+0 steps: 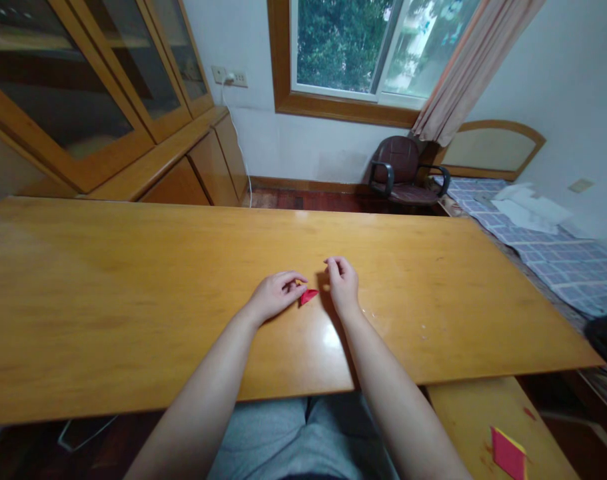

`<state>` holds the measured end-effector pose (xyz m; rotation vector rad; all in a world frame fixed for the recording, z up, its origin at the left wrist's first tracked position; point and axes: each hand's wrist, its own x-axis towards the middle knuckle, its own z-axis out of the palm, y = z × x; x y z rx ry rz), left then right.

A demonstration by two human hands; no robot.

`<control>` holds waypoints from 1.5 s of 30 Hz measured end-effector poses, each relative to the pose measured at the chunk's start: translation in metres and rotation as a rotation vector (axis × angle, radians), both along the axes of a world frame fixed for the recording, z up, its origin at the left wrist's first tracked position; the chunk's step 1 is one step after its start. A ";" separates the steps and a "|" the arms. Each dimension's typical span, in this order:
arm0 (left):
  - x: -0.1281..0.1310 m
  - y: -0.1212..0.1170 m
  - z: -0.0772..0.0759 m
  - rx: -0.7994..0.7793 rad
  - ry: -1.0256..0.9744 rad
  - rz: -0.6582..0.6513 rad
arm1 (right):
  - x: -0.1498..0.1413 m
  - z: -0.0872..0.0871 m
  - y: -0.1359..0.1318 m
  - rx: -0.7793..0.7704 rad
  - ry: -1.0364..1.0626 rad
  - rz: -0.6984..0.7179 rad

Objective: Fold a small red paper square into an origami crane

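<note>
A small piece of folded red paper [308, 297] with pointed corners lies at the fingertips of my left hand [278, 295], near the middle of the wooden table [148, 300]. My left thumb and fingers are closed on its left end, and a bit of yellow shows between them. To the right, my right hand [342, 283] is apart from the paper and raised a little over the tabletop, casting a shadow. Its fingers are curled in towards the thumb, and nothing shows in them.
At lower right, a red and yellow paper packet [509, 455] lies on a lower wooden surface [476, 413]. Beyond the table stand a glass-door cabinet [143, 150], a brown armchair [400, 167] and a bed with a checked cover [548, 260]. Small whitish marks dot the table right of my forearm.
</note>
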<state>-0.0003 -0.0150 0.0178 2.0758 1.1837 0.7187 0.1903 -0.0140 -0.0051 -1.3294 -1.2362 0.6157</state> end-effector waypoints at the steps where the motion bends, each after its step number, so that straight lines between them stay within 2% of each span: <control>1: 0.001 -0.001 0.000 -0.014 0.028 -0.016 | 0.000 0.000 0.000 -0.004 0.020 -0.007; 9: 0.004 -0.004 -0.002 0.039 0.104 -0.015 | -0.001 0.001 0.000 -0.013 0.009 0.001; 15: 0.002 0.001 -0.013 0.061 0.033 0.003 | -0.001 -0.005 0.002 -0.038 0.002 0.034; 22: 0.002 0.004 -0.010 0.000 -0.044 0.038 | 0.000 -0.006 0.002 -0.054 -0.029 0.088; 28: 0.000 0.008 -0.011 -0.123 -0.277 0.183 | -0.002 -0.005 0.002 -0.020 -0.062 0.148; 34: -0.003 0.009 -0.009 -0.298 -0.553 0.265 | -0.005 0.007 -0.002 0.025 -0.145 0.354; 37: -0.004 0.009 -0.008 -0.325 -0.572 0.247 | -0.005 0.009 -0.003 0.025 -0.143 0.405; 45: -0.006 0.009 -0.008 -0.324 -0.520 0.163 | -0.006 0.010 -0.004 -0.024 -0.091 0.431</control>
